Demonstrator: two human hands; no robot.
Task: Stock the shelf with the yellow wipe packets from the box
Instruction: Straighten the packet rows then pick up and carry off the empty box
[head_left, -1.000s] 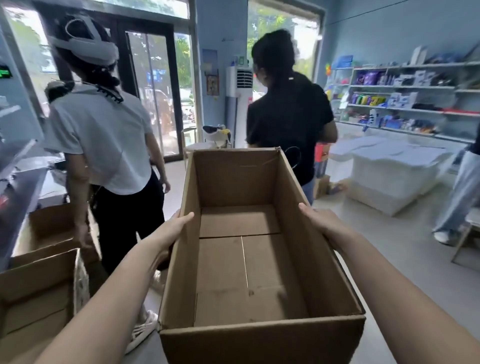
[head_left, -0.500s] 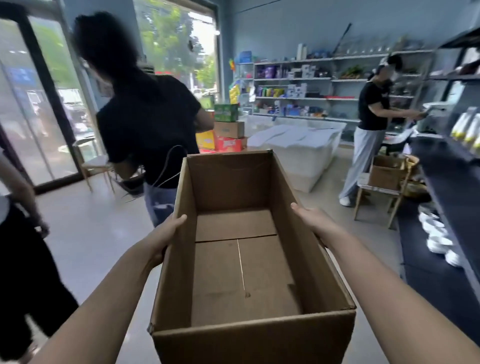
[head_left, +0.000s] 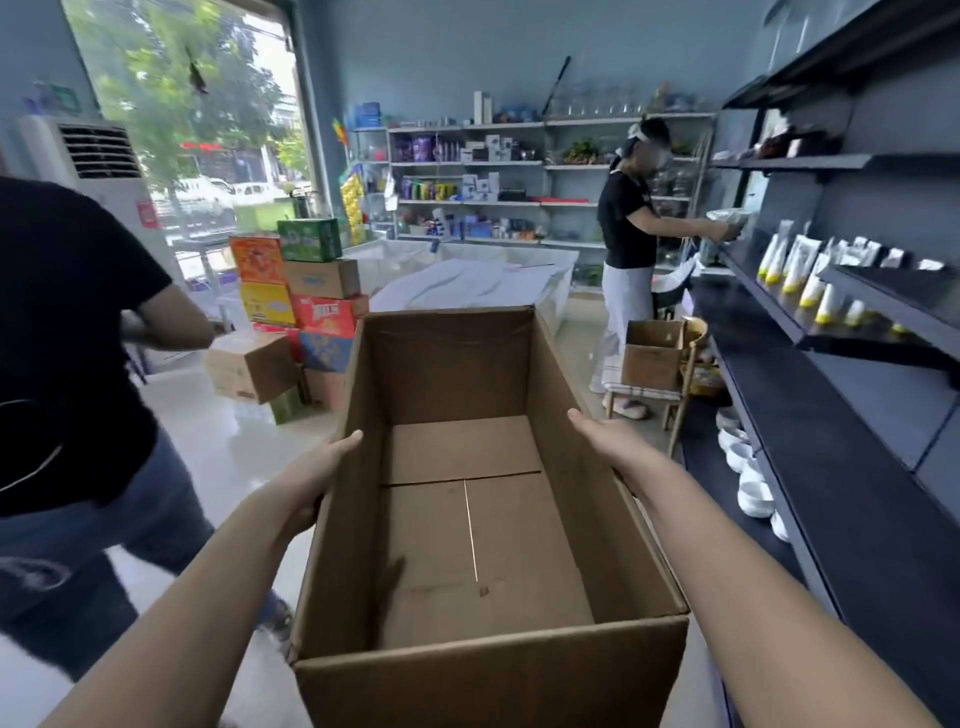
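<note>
I hold a large open cardboard box (head_left: 597, 519) out in front of me, and nothing lies inside it. My left hand (head_left: 311, 475) grips its left wall from outside. My right hand (head_left: 610, 441) grips the right wall, fingers over the rim. A dark shelf unit (head_left: 831, 467) runs along the right side. Its upper shelf carries white tubes with yellow caps (head_left: 795, 275). No yellow wipe packets are in view.
A person in a black shirt (head_left: 67, 338) stands close on my left. Another person (head_left: 628, 249) works at the shelf ahead, beside a small box on a stool (head_left: 652, 353). Stacked coloured cartons (head_left: 306, 301) and a white chest (head_left: 478, 280) stand in the middle. White bowls (head_left: 748, 478) sit low right.
My view has swung to the right, from the glass door toward the dark shelf. The box stays held in both hands. The person in black has shifted to my left.
</note>
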